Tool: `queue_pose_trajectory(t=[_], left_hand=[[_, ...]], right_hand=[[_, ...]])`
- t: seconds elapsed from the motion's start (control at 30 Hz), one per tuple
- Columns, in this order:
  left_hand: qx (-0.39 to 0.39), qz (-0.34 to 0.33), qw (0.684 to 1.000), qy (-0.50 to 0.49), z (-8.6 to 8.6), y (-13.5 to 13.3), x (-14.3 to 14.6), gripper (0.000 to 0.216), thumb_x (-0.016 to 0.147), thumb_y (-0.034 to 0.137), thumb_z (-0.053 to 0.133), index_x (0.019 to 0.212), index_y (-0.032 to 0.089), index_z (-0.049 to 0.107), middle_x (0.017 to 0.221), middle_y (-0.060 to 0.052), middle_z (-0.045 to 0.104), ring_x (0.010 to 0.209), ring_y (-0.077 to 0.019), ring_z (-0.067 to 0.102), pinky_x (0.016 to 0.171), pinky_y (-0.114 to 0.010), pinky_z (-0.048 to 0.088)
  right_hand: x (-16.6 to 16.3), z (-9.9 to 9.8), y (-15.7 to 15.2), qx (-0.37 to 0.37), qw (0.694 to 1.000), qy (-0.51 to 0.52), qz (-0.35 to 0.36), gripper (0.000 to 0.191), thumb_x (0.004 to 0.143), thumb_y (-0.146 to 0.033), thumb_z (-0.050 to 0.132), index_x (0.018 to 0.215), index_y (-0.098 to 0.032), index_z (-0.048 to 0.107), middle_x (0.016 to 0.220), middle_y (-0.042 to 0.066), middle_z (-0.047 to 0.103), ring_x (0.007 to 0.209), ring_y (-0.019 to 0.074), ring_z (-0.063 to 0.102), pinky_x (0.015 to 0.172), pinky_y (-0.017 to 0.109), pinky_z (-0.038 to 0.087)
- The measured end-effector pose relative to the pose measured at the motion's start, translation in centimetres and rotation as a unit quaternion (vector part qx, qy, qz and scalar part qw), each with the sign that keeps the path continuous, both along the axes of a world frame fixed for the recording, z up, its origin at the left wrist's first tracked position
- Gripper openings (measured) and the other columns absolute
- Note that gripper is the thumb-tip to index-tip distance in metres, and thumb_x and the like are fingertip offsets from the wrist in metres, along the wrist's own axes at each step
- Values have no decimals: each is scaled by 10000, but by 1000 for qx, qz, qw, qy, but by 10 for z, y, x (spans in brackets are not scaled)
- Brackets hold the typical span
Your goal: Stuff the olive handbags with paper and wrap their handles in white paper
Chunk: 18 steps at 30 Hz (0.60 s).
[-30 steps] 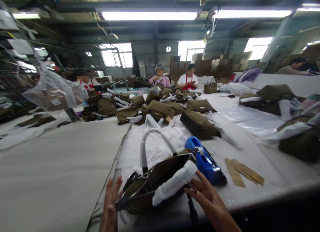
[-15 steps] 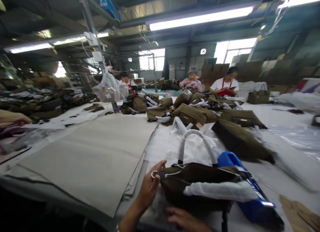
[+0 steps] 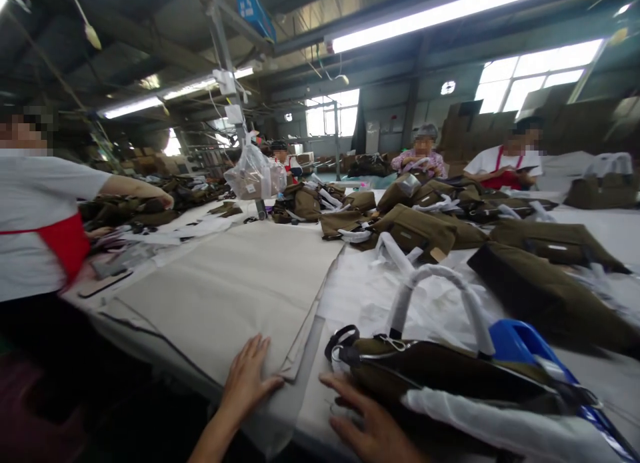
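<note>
An olive-green bag (image 3: 440, 373) with wrapped white handles and an open zip lies on the table in front of me. My left hand (image 3: 249, 378) rests flat, fingers spread, on a stack of beige fabric sheets (image 3: 235, 290) at the near table edge. My right hand (image 3: 367, 426) lies open on the table, fingers stretched toward the bag's near end, touching or nearly touching it. A white paper-wrapped strap (image 3: 500, 426) lies across the bag's front.
A blue tape dispenser (image 3: 530, 353) sits behind the bag. Several more olive bags (image 3: 415, 230) are piled across the table. A person in a white shirt and red apron (image 3: 40, 216) stands at left; other people sit at the far end. A hanging plastic bag (image 3: 254, 175) is beyond.
The view has swung left. My left hand let go of the bag's zipper ring and moved left onto the beige fabric. My right hand shifted to the bag's near end.
</note>
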<state>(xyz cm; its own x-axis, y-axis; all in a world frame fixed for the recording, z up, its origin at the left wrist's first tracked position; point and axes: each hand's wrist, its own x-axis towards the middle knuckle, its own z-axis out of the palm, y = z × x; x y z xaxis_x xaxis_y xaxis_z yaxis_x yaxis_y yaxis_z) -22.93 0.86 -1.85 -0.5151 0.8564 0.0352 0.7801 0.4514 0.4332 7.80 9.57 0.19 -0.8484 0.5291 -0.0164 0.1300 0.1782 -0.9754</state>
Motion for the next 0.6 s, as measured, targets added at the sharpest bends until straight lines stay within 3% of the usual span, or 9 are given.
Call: queue_pose_trajectory(t=[0.2,0.3,0.4,0.47,0.6], left_hand=[[-3,-2,1000,-6,1,-1,-4,749,623,310,813,1335,152,643,1518,-151,501,1421,-316,448,1194,-442,345],[24,1,1000,-17,1,-3,-10,646,641,323,800,1263,186,693,1472,-113,563,1371,-296,513,1173,-421,386],[55,11,998,-33,1,-5,-14,452,702,398,738,1113,210,758,1393,-81,638,1308,-282,578,1134,-395,438],[74,29,996,-42,2,-6,-16,358,784,458,643,1015,221,781,1318,-72,692,1249,-281,627,1103,-400,471],[104,64,991,-49,12,-3,-18,433,870,518,509,1011,216,786,1143,-76,772,1135,-298,696,1014,-411,538]], right_hand=[[-47,-35,3,-85,992,85,-24,570,899,-548,630,1377,-239,597,1417,138,566,1228,292,600,991,436,533],[-76,-48,12,-186,976,102,-38,754,779,-711,690,1329,-200,615,1348,175,607,1129,330,658,856,448,581],[-94,-53,21,-235,964,112,-54,893,677,-839,667,1278,-179,635,1211,175,673,1007,339,707,803,457,590],[-93,-48,25,-244,960,128,-56,801,756,-824,599,1281,-220,635,1158,134,702,1009,321,713,839,440,588],[-74,-27,31,-253,948,190,-20,579,946,-655,435,1351,-281,610,1260,97,687,1159,298,667,973,408,561]])
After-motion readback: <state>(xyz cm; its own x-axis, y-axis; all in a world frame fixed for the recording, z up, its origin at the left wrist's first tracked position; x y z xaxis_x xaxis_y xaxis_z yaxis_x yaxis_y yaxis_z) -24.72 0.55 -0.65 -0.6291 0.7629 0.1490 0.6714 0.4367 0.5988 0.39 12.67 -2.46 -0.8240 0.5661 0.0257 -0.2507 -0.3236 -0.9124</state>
